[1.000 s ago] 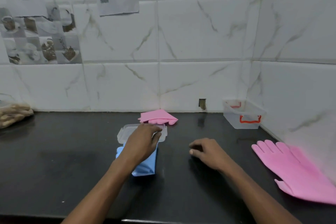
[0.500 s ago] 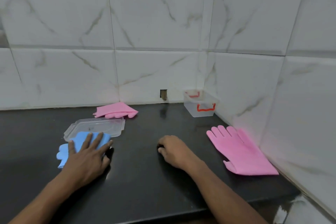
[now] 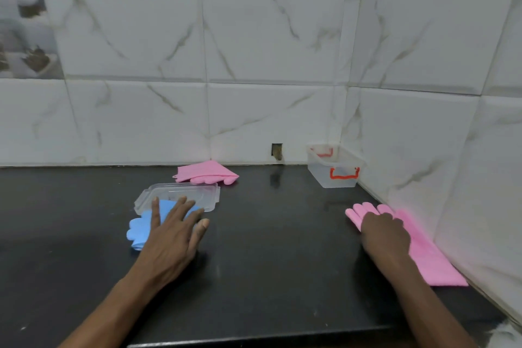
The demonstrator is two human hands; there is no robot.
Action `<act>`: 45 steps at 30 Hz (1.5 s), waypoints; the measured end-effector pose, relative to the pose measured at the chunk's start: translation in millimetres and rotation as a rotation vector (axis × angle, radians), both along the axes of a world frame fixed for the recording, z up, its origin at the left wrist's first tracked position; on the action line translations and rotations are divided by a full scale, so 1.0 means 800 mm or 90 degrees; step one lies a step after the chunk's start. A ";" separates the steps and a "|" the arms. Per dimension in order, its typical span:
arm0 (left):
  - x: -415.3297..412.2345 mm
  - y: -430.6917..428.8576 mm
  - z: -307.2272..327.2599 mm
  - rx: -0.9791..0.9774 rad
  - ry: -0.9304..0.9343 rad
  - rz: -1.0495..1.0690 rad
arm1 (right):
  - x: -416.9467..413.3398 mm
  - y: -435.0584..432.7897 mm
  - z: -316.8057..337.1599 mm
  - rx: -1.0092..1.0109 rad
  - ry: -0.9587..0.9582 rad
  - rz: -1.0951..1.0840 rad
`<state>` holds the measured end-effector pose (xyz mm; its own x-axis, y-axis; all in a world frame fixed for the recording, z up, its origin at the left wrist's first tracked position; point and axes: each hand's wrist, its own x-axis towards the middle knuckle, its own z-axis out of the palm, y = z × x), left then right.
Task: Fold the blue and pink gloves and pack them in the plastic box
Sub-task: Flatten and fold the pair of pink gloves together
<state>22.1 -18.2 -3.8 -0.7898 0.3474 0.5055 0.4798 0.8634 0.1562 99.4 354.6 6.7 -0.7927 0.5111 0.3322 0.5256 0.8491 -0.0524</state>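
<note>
Blue glove (image 3: 139, 227) folded under L hand (image 3: 172, 230), pink glove (image 3: 423, 246) flat

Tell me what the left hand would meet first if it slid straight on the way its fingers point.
The left hand, flat on the folded blue glove, points up and slightly right. Its fingers already reach the clear plastic lid, so it would probably meet that first; the folded pink glove lies beyond.

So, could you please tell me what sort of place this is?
Most likely a home kitchen corner: a black stone-like countertop meets white marble-look wall tiles, with decorative food-picture tiles at the left, and rubber cleaning gloves such as the pink glove.
</note>
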 end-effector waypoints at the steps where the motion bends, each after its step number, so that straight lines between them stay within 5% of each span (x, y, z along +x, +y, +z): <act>1: 0.002 0.001 -0.001 -0.001 0.017 -0.011 | -0.002 0.003 0.002 0.003 0.009 0.008; 12: 0.040 0.064 -0.008 0.214 -0.084 -0.224 | -0.010 0.039 0.047 -0.418 0.283 -0.043; 16: 0.058 0.108 0.002 0.429 -0.382 -0.321 | -0.003 0.046 0.069 -0.811 0.471 0.093; 19: 0.058 0.150 0.030 0.621 -0.560 -0.413 | -0.007 0.027 0.074 -1.107 0.464 0.200; 21: 0.049 0.178 0.050 0.645 -0.573 -0.423 | -0.009 0.011 0.079 -1.251 0.433 0.271; 24: 0.027 0.203 0.076 0.601 -0.537 -0.385 | -0.017 -0.007 0.091 -1.281 0.400 0.346; 28: -0.009 0.203 0.099 0.743 -0.669 -0.395 | -0.032 -0.027 0.108 -1.289 0.386 0.408; 36: -0.039 0.168 0.123 0.811 -0.483 -0.470 | -0.059 -0.070 0.134 -1.175 0.300 0.512; 45: -0.053 0.121 0.122 0.935 -0.494 -0.403 | -0.074 -0.084 0.144 -1.152 0.311 0.531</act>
<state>-20.1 78.3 93.6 -0.9130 0.3127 0.2619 0.0998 -0.4514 0.8867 40.1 287.7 121.9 -0.9807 0.0710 0.1820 -0.1953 -0.3424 -0.9190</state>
